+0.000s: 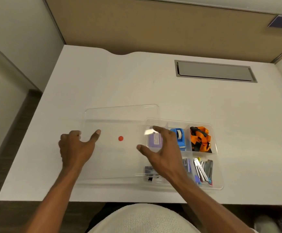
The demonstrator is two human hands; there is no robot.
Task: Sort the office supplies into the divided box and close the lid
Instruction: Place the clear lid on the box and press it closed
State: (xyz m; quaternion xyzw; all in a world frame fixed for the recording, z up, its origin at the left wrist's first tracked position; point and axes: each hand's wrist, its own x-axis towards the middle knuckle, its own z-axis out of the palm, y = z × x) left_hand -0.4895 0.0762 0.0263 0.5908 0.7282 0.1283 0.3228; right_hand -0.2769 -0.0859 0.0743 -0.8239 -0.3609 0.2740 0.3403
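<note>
A clear plastic lid [120, 115] with a small red dot [120, 138] lies to the left of the clear divided box [218, 165], and its right edge overlaps the box. My left hand [76, 148] grips the lid's left edge, thumb on top. My right hand [160, 152] holds the lid's right edge above the box's left compartments. In the box lie a purple pad [154, 140], a blue tape dispenser [179, 138], an orange-and-black lanyard [200, 139], staple boxes [187, 164], metal clips and tools [203, 170], and dark binder clips [149, 171].
The white desk [120, 81] has a grey cable hatch [214, 71] at the back right. A tan partition [153, 27] stands behind the desk. My lap shows below the desk's front edge [103, 201].
</note>
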